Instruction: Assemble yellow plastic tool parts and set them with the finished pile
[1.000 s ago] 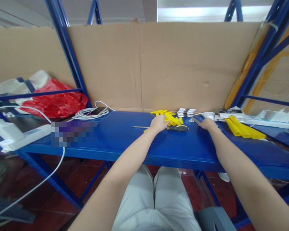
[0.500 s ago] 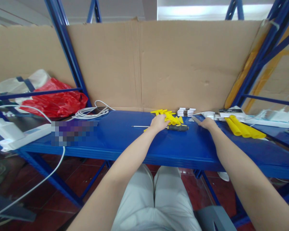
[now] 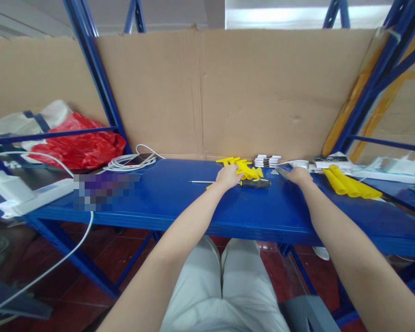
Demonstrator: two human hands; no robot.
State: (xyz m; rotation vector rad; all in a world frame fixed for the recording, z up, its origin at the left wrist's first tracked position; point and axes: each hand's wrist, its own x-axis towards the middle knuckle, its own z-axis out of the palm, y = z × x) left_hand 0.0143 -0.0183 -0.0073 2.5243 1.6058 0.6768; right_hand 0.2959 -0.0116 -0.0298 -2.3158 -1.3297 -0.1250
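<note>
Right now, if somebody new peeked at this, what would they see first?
Probably the crumpled red plastic bag on the left, behind a blue rail. Next, perhaps the bright yellow pieces by the left hand, with a screwdriver lying in front of them on the blue table. Bigger yellow tubes lie to the right of the right hand.

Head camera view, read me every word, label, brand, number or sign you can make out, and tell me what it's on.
No text can be read.
Screwdriver handle: any marking too small to read.
White stack with dark bands: any print too small to read.
Black-and-white item on the right: any print too blurred to read.
White power strip on the left: any marking too blurred to read.
</note>
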